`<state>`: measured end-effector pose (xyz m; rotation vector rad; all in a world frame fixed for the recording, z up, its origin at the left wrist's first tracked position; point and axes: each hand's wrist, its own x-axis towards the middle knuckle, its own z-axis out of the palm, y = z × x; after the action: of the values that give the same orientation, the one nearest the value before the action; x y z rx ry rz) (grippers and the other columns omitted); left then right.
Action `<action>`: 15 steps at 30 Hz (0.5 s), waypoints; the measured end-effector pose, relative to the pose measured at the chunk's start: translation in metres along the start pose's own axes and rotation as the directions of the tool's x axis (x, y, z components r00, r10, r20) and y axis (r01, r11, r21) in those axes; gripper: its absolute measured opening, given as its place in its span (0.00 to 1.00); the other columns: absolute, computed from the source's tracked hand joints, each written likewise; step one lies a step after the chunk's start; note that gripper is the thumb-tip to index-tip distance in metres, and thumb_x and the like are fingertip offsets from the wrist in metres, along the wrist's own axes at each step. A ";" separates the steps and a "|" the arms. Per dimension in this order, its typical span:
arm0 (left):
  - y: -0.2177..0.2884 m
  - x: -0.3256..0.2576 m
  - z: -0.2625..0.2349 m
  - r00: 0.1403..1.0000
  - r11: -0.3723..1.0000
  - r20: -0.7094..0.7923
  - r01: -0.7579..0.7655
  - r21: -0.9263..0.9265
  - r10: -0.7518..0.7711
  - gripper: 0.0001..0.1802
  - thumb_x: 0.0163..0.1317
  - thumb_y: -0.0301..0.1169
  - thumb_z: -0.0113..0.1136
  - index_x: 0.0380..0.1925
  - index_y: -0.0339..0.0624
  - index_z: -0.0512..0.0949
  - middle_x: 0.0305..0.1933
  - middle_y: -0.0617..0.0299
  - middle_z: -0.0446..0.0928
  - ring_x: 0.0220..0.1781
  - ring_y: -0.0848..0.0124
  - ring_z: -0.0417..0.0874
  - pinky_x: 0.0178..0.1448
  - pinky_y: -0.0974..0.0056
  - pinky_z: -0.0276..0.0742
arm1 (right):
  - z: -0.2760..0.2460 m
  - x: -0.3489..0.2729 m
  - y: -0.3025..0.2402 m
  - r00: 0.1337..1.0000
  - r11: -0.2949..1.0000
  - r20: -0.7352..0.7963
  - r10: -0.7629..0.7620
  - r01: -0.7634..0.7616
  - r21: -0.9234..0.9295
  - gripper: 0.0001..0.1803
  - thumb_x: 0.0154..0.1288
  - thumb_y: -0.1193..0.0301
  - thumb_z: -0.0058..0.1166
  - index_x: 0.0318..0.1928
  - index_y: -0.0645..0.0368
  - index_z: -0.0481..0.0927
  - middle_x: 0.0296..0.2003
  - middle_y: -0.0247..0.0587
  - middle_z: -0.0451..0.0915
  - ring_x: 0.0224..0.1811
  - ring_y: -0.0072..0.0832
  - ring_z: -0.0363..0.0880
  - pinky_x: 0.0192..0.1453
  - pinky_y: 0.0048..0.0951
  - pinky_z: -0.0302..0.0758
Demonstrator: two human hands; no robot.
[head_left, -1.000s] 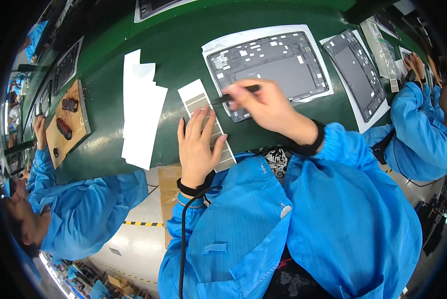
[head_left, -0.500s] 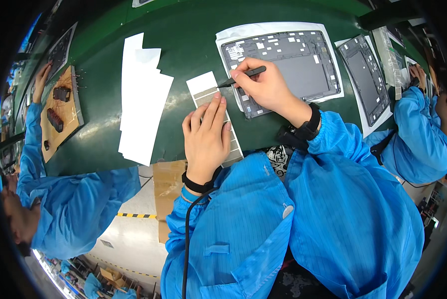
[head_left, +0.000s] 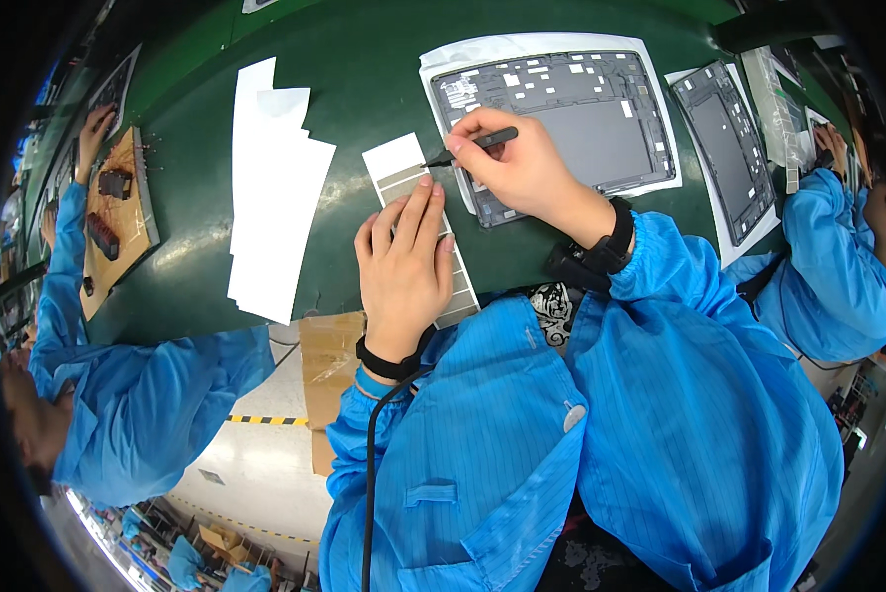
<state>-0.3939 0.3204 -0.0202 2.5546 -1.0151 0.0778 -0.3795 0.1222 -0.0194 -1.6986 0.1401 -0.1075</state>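
My left hand (head_left: 403, 271) lies with fingers stretched out on a white backing strip (head_left: 391, 154) that carries a row of grey rectangular stickers. Its fingertips press just below the strip's upper end. In my right hand (head_left: 532, 178) is a pair of black tweezers (head_left: 499, 139), pinched between thumb and fingers. The fine tip points left and meets the strip's right edge beside the topmost grey sticker. Partly under my right hand is a dark grey tablet housing (head_left: 601, 128) dotted with small white pieces, resting on a white sheet.
Long white paper sheets (head_left: 275, 207) lie on the green table (head_left: 359, 79), left of the strip. A second grey housing (head_left: 724, 158) rests to the right. At far left, a brown board (head_left: 127, 217) holds black parts. Co-workers in blue sit on both sides.
The whole view has shifted slightly. My hands and the tweezers keep nearly the same place against the strip. The left co-worker's hand has moved a little.
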 end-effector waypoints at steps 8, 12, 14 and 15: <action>-0.002 0.011 -0.016 0.997 0.998 0.079 0.013 -0.069 -0.007 0.30 0.61 0.28 0.61 0.66 0.41 0.70 0.71 0.59 0.68 0.68 0.56 0.69 0.70 0.54 0.65 | -0.039 0.006 0.000 0.979 0.973 -0.202 -0.001 0.048 0.227 0.09 0.71 0.72 0.56 0.46 0.65 0.79 0.27 0.33 0.80 0.24 0.16 0.75 0.31 0.21 0.75; -0.010 0.029 -0.029 0.981 0.997 0.193 -0.014 -0.077 0.029 0.33 0.60 0.24 0.61 0.67 0.38 0.68 0.73 0.53 0.64 0.70 0.51 0.67 0.72 0.53 0.64 | -0.046 0.013 0.012 0.980 0.972 -0.200 0.014 0.033 0.233 0.08 0.71 0.72 0.56 0.44 0.65 0.78 0.27 0.32 0.79 0.25 0.17 0.76 0.32 0.21 0.75; -0.014 0.037 -0.037 0.954 0.982 0.292 -0.010 -0.189 0.065 0.33 0.60 0.22 0.60 0.67 0.37 0.67 0.74 0.52 0.63 0.71 0.51 0.65 0.74 0.54 0.63 | -0.045 0.014 0.015 0.987 0.972 -0.155 0.038 0.000 0.236 0.08 0.71 0.72 0.56 0.44 0.65 0.78 0.27 0.32 0.78 0.25 0.17 0.77 0.32 0.21 0.76; -0.017 0.039 -0.043 0.930 0.970 0.361 0.021 -0.242 0.070 0.33 0.60 0.21 0.59 0.68 0.37 0.66 0.76 0.52 0.60 0.74 0.51 0.62 0.75 0.55 0.61 | -0.045 0.014 0.017 0.988 0.966 -0.154 0.030 0.011 0.259 0.08 0.71 0.72 0.56 0.43 0.65 0.77 0.28 0.33 0.79 0.26 0.18 0.77 0.32 0.21 0.76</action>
<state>-0.3498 0.3220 0.0211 2.3772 -1.1104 -0.5078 -0.3727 0.0738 -0.0300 -1.4267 0.2414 -0.2428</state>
